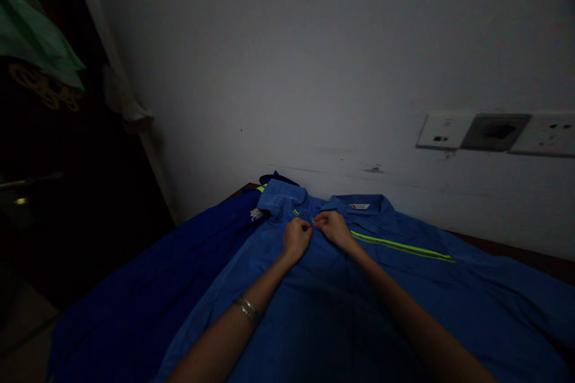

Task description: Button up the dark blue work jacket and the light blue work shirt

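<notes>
A blue work shirt (404, 275) with a yellow-green stripe lies spread out below me, its collar (381, 204) toward the wall. My left hand (296, 238) pinches the shirt's front near the upper chest. Close beside it, my right hand (333, 227) is also closed on the shirt's front, fingertips on the cloth by the stripe. What exactly sits between the fingertips, cloth edge or fastener, is too small and dark to make out. Under the shirt's left side lies a darker blue garment (148, 275). A bracelet (246, 307) circles my left wrist.
A pale wall (287, 72) rises right behind the garments. Wall sockets (494, 131) are set in it at the right. On the left stands a dark door (67, 191) with a handle (27, 182) and a green cloth (36, 36) hanging above. The light is dim.
</notes>
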`<state>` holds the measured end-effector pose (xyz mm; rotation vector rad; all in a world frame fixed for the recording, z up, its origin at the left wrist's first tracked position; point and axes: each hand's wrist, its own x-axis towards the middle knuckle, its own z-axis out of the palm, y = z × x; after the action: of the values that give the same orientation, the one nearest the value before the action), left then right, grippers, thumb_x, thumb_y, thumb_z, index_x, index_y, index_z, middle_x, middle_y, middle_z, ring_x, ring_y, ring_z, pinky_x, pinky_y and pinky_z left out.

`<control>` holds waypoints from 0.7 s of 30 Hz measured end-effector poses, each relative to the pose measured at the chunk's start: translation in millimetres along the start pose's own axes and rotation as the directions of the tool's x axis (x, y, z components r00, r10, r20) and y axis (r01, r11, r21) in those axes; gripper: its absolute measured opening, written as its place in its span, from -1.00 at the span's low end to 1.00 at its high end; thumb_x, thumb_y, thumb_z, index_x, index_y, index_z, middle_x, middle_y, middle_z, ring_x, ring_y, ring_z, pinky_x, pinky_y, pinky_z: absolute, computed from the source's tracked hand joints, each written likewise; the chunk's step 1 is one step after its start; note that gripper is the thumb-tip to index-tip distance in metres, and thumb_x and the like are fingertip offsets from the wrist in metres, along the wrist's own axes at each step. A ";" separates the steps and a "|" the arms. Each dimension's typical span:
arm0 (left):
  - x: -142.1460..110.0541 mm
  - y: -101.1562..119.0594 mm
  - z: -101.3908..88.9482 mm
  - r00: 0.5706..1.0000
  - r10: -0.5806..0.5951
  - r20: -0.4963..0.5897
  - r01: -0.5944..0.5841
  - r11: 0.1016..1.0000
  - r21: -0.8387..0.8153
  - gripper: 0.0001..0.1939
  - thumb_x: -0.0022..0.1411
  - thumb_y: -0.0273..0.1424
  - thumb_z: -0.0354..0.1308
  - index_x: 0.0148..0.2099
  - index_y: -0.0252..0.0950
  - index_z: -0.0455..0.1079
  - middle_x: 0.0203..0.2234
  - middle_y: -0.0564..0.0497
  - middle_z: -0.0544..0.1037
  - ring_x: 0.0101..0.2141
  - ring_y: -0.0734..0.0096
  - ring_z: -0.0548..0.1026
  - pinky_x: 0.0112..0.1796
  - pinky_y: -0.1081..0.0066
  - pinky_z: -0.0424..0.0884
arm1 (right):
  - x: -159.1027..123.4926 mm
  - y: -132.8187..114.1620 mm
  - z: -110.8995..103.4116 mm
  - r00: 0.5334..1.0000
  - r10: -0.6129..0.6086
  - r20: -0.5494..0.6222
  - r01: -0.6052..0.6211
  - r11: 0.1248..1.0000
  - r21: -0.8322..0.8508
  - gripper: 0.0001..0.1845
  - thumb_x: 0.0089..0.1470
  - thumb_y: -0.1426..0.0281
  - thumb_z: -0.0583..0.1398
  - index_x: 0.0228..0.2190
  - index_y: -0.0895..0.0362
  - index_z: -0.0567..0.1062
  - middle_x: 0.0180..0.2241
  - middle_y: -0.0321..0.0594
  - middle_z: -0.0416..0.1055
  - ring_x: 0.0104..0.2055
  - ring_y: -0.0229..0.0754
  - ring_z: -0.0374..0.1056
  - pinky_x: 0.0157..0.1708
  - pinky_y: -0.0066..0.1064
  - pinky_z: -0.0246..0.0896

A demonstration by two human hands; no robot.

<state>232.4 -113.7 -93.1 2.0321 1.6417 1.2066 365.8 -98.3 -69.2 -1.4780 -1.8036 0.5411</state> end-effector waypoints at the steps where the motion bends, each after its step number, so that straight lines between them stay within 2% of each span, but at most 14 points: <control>1: -0.3 0.2 0.1 1.000 0.009 0.005 -0.009 1.000 0.006 -0.85 0.03 -0.46 0.08 -0.37 -0.34 0.47 -0.38 -0.06 0.49 -0.35 0.39 0.42 -0.29 0.43 0.29 | 0.4 1.2 0.7 1.000 0.001 0.001 -0.001 1.000 -0.003 -0.82 -0.17 0.50 0.14 -0.45 0.19 0.52 -0.49 -0.20 0.48 -0.41 -0.23 0.39 -0.39 -0.52 0.20; 12: -2.5 2.6 -2.4 0.996 0.021 0.083 -0.032 0.992 0.124 -0.80 0.10 -0.46 0.02 -0.32 -0.31 0.48 -0.33 -0.06 0.49 -0.33 0.44 0.42 -0.28 0.48 0.26 | -0.5 0.6 1.5 1.000 0.030 -0.002 -0.030 0.998 -0.048 -0.78 -0.17 0.53 0.13 -0.38 0.22 0.50 -0.53 -0.22 0.46 -0.45 -0.26 0.37 -0.43 -0.56 0.16; 21: -4.6 -1.7 -2.9 0.987 0.141 0.078 -0.152 0.977 0.150 -0.80 0.11 -0.46 -0.01 -0.34 -0.31 0.46 -0.37 -0.04 0.47 -0.35 0.44 0.41 -0.31 0.48 0.26 | 0.3 8.0 6.4 0.996 0.072 -0.053 -0.074 0.997 -0.019 -0.72 -0.16 0.55 0.13 -0.30 0.22 0.44 -0.54 -0.25 0.45 -0.47 -0.28 0.36 -0.43 -0.56 0.18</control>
<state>229.1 -118.1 -94.5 2.2989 1.6255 1.0720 366.1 -95.2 -79.0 -1.5632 -1.7256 0.5167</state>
